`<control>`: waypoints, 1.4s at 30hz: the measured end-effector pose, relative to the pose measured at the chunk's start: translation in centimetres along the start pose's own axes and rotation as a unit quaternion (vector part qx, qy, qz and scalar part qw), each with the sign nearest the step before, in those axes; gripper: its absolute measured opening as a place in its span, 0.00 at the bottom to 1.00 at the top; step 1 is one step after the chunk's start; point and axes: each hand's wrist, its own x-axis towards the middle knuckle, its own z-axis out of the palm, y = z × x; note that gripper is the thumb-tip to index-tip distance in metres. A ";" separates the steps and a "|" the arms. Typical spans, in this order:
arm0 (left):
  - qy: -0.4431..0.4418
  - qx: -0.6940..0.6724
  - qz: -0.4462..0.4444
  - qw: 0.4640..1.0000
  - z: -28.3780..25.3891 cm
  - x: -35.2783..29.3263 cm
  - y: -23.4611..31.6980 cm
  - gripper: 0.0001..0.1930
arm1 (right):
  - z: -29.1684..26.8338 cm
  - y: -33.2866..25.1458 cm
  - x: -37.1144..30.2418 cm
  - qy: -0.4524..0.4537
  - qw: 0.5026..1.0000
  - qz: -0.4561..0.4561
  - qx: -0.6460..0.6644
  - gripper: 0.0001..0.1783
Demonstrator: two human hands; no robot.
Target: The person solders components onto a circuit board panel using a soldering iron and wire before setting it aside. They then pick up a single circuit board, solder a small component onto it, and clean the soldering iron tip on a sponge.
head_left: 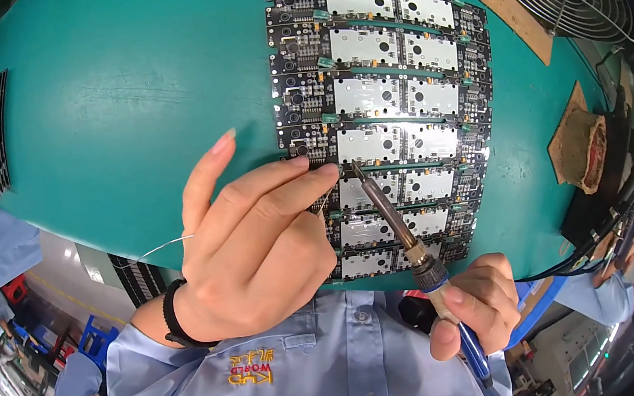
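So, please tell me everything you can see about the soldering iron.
The soldering iron is a slim tool with a dark metal shaft, a metal collar and a blue handle. The right hand grips its handle. It leans up and to the left, its tip at a black circuit board, near the left hand's fingertips.

Head-worn fisheye, looking down, close over green worktable (118, 88)
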 end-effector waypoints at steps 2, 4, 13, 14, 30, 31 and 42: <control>0.003 0.006 0.002 1.000 0.1 0.0 0.1 0.09 | 0.1 0.0 0.1 -0.002 1.000 0.001 0.004 0.18; 0.032 0.017 -0.004 0.999 0.4 0.2 0.1 0.07 | 0.2 -0.1 0.2 0.001 1.000 0.006 0.002 0.17; 0.065 0.035 -0.013 0.997 1.0 0.2 0.3 0.08 | 1.2 0.3 0.4 0.088 0.995 0.034 0.028 0.12; 0.064 0.035 -0.014 0.997 0.9 0.2 0.2 0.08 | 1.1 0.3 0.4 0.088 0.995 0.034 0.028 0.12; 0.018 0.030 0.011 0.999 0.7 -0.4 -0.1 0.09 | 1.0 0.5 0.7 0.057 0.997 0.028 0.044 0.12; 0.016 0.028 0.011 0.999 0.6 -0.4 0.0 0.09 | 1.0 0.5 0.7 0.059 0.997 0.026 0.043 0.12; -0.020 0.001 0.005 1.000 0.0 -0.4 0.2 0.09 | 0.7 0.5 0.9 0.068 0.997 0.024 0.026 0.12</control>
